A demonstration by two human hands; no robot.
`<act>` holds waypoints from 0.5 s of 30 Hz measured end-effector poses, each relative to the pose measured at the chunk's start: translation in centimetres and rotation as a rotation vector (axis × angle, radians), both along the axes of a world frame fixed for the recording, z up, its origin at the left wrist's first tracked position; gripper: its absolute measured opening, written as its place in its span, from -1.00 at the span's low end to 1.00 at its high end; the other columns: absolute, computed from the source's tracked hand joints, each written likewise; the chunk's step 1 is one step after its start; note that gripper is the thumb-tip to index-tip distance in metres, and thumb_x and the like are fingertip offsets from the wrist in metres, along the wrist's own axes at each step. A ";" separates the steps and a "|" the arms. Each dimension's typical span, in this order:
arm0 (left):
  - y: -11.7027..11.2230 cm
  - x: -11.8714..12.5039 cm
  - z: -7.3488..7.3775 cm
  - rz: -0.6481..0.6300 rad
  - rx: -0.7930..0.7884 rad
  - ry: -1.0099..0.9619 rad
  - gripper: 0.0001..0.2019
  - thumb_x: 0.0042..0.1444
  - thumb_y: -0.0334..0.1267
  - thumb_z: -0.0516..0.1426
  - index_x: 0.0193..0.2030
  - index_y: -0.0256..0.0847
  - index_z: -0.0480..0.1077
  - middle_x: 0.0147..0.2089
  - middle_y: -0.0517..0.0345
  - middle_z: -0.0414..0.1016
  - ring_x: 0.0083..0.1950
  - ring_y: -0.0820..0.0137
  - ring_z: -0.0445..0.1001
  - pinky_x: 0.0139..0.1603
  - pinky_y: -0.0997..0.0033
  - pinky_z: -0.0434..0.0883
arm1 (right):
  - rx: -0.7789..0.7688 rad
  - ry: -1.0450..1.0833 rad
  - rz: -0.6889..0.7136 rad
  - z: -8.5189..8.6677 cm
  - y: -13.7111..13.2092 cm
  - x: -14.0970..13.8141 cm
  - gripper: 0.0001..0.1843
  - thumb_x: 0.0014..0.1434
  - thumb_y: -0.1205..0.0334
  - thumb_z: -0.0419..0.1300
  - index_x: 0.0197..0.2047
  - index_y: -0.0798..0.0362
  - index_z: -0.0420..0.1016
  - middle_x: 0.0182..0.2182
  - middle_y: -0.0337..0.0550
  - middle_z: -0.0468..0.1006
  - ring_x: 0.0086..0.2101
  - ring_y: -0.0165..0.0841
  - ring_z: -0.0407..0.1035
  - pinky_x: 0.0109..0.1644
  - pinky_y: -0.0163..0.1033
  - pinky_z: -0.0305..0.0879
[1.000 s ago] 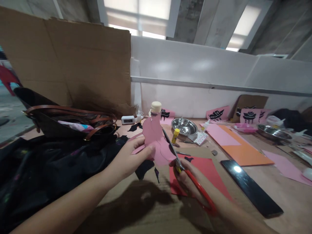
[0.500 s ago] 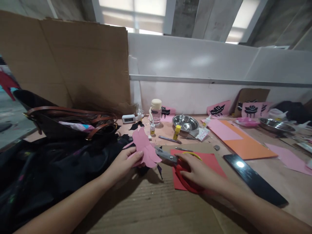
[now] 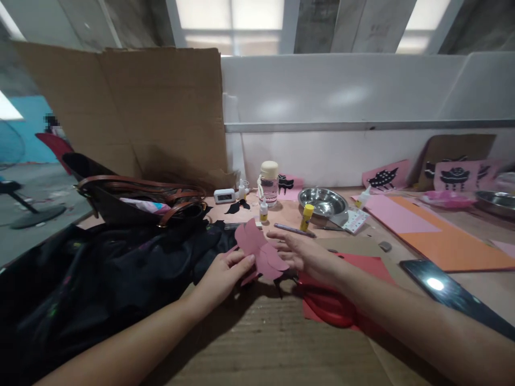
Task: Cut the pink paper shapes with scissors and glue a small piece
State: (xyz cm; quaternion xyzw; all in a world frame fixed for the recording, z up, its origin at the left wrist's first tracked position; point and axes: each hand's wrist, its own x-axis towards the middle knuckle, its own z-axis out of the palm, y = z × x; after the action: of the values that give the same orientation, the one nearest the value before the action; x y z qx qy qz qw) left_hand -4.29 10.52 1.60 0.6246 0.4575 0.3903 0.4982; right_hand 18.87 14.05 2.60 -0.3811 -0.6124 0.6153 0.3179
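Observation:
My left hand (image 3: 225, 273) pinches a curved, layered pink paper cutout (image 3: 259, 246) between thumb and fingers, above the cardboard sheet (image 3: 257, 343). My right hand (image 3: 308, 254) has its fingers stretched out at the cutout's right edge. Whether they touch the paper I cannot tell. Beneath my right wrist lie the red-handled scissors (image 3: 338, 317), partly hidden, over a red paper sheet (image 3: 378, 266). Dark paper scraps (image 3: 280, 284) show just under the cutout.
Behind the hands stand a glue stick (image 3: 307, 217), a small glue bottle (image 3: 263, 212), a lidded water bottle (image 3: 269, 185) and a metal bowl (image 3: 322, 202). A phone (image 3: 454, 295) lies at right; a handbag (image 3: 116, 206) and black cloth (image 3: 120, 279) fill the left.
My right hand has let go of the scissors and moved left to the pink cutout, fingers extended. The scissors now lie on the red sheet. The view has turned slightly left.

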 end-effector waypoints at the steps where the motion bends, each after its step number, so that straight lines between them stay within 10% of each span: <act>1: 0.0 0.1 -0.1 -0.005 0.010 0.008 -0.47 0.20 0.17 0.15 -0.61 -0.21 0.35 -0.55 0.15 0.39 -0.41 0.39 0.30 -0.31 0.41 0.31 | -0.015 0.039 -0.004 -0.2 0.1 -0.5 -0.30 0.28 -0.32 0.12 0.28 -0.01 0.36 0.14 0.09 0.55 0.02 -0.17 0.52 0.02 -0.10 0.48; 15: -0.7 1.0 -0.5 -0.177 -0.041 -0.051 -0.60 0.25 0.04 0.15 -0.42 -0.26 0.47 -0.47 0.18 0.40 -0.41 0.43 0.32 -0.34 0.46 0.28 | 0.015 0.018 -0.207 -1.7 -0.6 -1.0 -0.42 -0.10 -0.29 0.46 -0.44 0.09 0.47 -0.56 -0.32 0.38 -0.56 -0.49 0.17 -0.49 -0.34 0.08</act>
State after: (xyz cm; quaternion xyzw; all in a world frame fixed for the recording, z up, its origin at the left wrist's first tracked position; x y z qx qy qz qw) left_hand -3.34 9.81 1.08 0.6422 0.3956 0.3508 0.5550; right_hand 17.92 13.44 0.92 -0.4343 -0.5716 0.5780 0.3880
